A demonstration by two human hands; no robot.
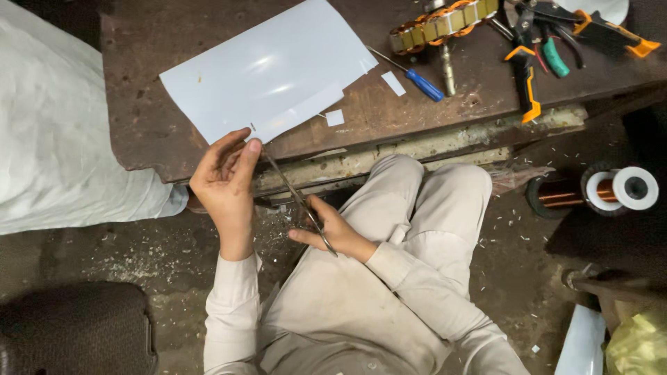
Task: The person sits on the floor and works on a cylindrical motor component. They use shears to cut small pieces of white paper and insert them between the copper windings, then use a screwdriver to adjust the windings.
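Gripping scissors (300, 203), right hand (332, 231) low

- A dark, rust-brown bench (445, 104) runs across the top, its surface scuffed and stained, with a worn pale front edge (417, 149).
- The floor (514, 271) is bare grey concrete, dusty and strewn with small pale scraps and shavings.
- A big white cloth (55, 132) covers something at the left, reaching to the floor.
- A dark cushioned seat (73, 326) sits at the lower left corner.
- A spool of copper wire (594, 191) lies on the floor at the right, near a dark object in shadow.
- A yellow bag (639, 344) shows at the lower right.
- Light is dim, brightest on the bench top; corners fall into shadow.
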